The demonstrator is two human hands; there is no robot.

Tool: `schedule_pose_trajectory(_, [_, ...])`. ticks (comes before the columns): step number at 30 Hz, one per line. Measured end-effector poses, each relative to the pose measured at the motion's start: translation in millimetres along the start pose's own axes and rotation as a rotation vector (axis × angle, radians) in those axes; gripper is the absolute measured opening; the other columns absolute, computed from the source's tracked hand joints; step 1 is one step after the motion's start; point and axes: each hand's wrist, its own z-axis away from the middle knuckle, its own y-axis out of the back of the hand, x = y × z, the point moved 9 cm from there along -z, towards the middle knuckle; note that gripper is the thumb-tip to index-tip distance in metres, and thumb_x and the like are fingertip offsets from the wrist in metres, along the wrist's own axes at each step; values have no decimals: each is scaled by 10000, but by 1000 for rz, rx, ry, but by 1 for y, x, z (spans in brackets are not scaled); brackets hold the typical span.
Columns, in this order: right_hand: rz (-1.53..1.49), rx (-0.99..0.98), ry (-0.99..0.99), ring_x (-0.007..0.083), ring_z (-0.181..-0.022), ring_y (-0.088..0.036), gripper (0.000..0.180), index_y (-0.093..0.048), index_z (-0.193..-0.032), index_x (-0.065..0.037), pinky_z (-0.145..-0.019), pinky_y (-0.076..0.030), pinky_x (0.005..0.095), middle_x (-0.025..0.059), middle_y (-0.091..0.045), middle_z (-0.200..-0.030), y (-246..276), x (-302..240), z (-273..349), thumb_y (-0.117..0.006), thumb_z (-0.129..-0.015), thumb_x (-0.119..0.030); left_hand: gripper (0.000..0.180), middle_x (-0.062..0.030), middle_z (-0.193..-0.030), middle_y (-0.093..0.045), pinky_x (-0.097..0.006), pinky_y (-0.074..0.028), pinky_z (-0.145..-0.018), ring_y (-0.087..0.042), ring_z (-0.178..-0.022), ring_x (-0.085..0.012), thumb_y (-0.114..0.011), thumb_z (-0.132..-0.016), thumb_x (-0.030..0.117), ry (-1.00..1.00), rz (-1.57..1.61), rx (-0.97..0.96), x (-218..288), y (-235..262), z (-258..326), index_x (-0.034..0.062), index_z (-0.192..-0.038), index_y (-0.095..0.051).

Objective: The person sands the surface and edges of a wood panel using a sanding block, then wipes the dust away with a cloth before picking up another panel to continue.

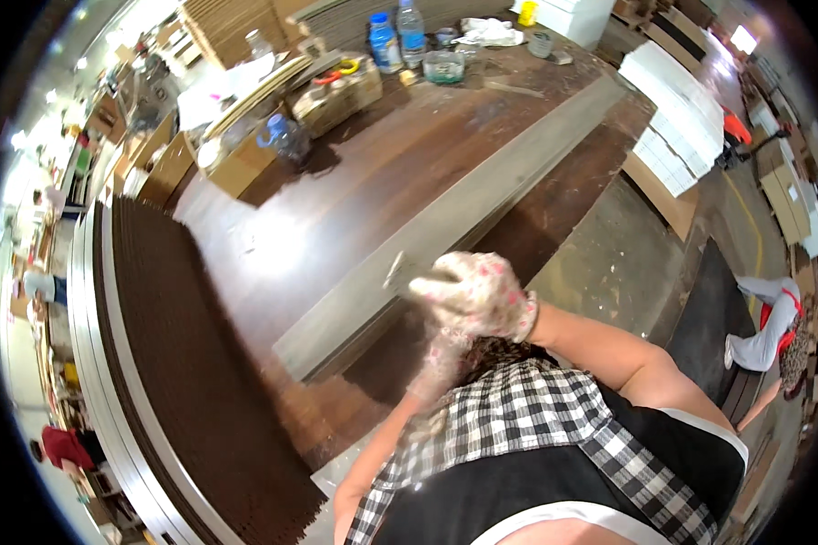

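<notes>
My right hand [483,289], in a white glove with pink dots, is closed, its fingers curled. What it holds, if anything, I cannot make out. Just beyond its fingertips shows a small pale sliver [394,270], too blurred to name. My left hand [443,350], in a similar glove, is close against the right one near its wrist. Motion smears it, and its fingers are partly hidden. Both hands are in front of my checked apron, above the near edge of a stack of long grey strips [445,227]. The strips lie slantwise across the brown table [364,204].
A tall stack of dark brown-edged panels [191,327] stands at the left. Bottles [384,44], a glass ashtray [443,67], a blue-capped jug [286,141] and cardboard boxes [241,163] line the far side. White stacked pieces [677,118] stand at right. Other people work farther off.
</notes>
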Motion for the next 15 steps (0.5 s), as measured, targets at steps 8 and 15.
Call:
schedule_pose_trajectory(8, [246, 155, -333, 267, -734, -656, 391, -713, -1127, -133, -637, -567, 357, 116, -624, -933, 161, 199, 55, -757, -739, -128, 499, -157, -1160, -696, -430, -530, -979, -663, -1090, -351, -678, -927, 289, -325, -1382, -44, 108, -123, -45, 88, -1367, -556])
schedule_pose_trajectory(15, [489, 170, -565, 277, -982, -662, 382, -682, -1185, -192, -847, -568, 375, 87, -648, -1070, 257, 352, 100, -741, -808, -176, 186, -98, -980, -744, -336, -576, -802, -717, -889, -231, -706, -866, 40, -309, -1230, 246, 220, -163, -30, 67, -1046, -748])
